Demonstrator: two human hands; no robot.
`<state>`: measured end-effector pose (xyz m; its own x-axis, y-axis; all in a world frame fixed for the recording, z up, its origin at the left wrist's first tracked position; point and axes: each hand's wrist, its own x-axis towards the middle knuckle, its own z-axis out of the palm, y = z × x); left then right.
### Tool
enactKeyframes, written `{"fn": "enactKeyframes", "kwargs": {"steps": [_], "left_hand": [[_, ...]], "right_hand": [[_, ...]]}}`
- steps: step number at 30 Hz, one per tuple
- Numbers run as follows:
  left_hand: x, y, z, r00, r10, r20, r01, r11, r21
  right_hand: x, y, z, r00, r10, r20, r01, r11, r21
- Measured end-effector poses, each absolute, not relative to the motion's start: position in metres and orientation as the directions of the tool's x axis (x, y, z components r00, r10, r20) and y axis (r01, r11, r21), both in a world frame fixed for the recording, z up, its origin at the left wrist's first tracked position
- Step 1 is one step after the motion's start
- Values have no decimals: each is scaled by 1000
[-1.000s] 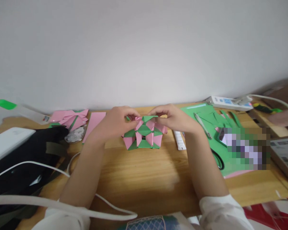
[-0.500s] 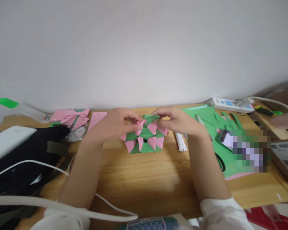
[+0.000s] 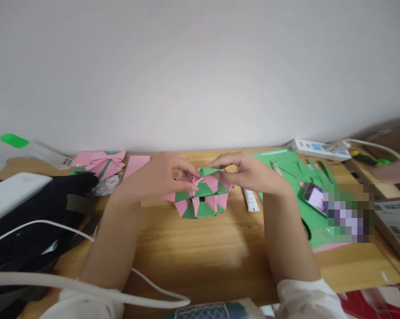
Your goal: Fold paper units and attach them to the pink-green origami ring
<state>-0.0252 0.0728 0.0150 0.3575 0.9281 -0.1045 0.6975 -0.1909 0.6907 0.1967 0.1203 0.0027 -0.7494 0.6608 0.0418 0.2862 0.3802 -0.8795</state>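
The camera sits on the person's head, up above and behind the fingers (image 3: pixel 187 165). It looks forward and down, near enough to see both arms (image 3: pixel 118 239) back to the white sleeves (image 3: pixel 308 297). The wall (image 3: pixel 200 75) past the fingers fills about the top half.

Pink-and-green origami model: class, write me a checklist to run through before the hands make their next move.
1. Left hand on the origami model: ok, thumb and fingers at the curled pink paper on top.
2. Right hand on the model: ok, at its upper right.
3. Green flap lying flat: not ok, it sticks out at the top.
4. White tube clear of the model: ok, lying apart to its right.
5. Smartphone clear of both hands: ok.
6. Joints underneath secure: cannot tell, hidden.
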Motion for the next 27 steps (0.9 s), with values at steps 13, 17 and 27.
{"fn": "enactKeyframes", "kwargs": {"steps": [13,17,27], "left_hand": [[-22,64,21,582,811,-60,627,-401,667],[-21,63,22,618,778,-116,627,-398,669],[-21,66,19,694,718,-55,545,-474,692]], "right_hand": [[205,109,15,-839,544,14,324,520,-790],[204,103,20,-870,492,-29,329,536,-778],[203,101,19,-886,458,-80,348,538,-768]]}}
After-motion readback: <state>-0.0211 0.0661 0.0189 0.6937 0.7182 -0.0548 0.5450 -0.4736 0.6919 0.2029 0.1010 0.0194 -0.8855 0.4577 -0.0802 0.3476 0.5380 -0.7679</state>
